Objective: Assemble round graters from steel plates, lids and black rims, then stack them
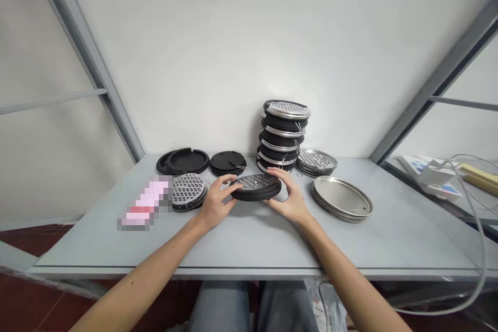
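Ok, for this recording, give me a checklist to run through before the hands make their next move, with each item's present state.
1. Left hand on the black-rimmed disc: ok, it holds the left side.
2. Right hand on the disc: ok, it holds the right side.
3. Perforated metal face turned upward: ok.
4. Metal face seated evenly all round: cannot tell, fingers cover part of the edge.
5. Tall stack straight: cannot tell, it leans rightward in view, but the lens may bend it.
6. Plain metal plates apart from the right hand: ok, they lie to its right.
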`<state>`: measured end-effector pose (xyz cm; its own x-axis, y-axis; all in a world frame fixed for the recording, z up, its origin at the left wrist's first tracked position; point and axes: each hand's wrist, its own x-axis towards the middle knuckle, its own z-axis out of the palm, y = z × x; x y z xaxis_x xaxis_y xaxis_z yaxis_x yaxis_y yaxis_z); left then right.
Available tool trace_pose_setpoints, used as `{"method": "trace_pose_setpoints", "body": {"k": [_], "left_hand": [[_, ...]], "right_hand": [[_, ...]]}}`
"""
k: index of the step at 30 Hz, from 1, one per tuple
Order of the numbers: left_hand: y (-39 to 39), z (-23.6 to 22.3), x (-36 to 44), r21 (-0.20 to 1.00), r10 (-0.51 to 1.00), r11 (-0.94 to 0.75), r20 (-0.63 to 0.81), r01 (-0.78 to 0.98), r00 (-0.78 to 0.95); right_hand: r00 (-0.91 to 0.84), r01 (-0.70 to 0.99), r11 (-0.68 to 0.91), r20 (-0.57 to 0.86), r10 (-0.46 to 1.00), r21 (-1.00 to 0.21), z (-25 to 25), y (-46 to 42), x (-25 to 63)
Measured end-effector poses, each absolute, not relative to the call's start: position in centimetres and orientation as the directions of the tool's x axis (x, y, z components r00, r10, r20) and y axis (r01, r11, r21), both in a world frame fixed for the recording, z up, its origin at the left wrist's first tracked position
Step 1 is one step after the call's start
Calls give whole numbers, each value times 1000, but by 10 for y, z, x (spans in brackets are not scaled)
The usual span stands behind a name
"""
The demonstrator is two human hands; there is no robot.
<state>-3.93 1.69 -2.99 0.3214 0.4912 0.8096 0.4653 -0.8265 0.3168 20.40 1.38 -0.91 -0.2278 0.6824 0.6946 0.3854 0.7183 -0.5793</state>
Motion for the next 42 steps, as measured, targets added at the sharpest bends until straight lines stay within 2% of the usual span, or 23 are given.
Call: {"method": "trace_pose_setpoints", "body": {"k": [4,9,12,19,25,29,34,38,42], "left_hand": [[18,-32,-42,253,471,-799,828,545,306],[16,-31,-43,204,472,-764,823,612,316],[14,-29,-42,175,464,-767,815,618,346],[12,-29,-40,151,430,-817,803,557,414],[19,-28,-43,322,573,-754,749,572,334],[22,-27,-45,369,619,-731,712,574,332],[21,-30,-45,318,577,-762,728,564,370],[20,-32,-44,261,528,-796,740,546,417],[19,-32,-43,240,518,-801,737,548,434]], "right_hand": [[-262,479,763,759,596,-434,-11,11,203],[-371,573,803,821,434,-165,-18,10,198],[-358,590,801,856,373,-102,-21,13,196],[-383,561,812,820,425,-159,-21,18,198],[-334,512,833,845,418,-210,-25,21,202],[-278,477,835,853,441,-276,-24,20,202],[-321,478,789,760,566,-386,-22,17,202],[-437,470,790,673,597,-394,-22,16,200],[-471,447,808,667,577,-384,-24,17,197]]}}
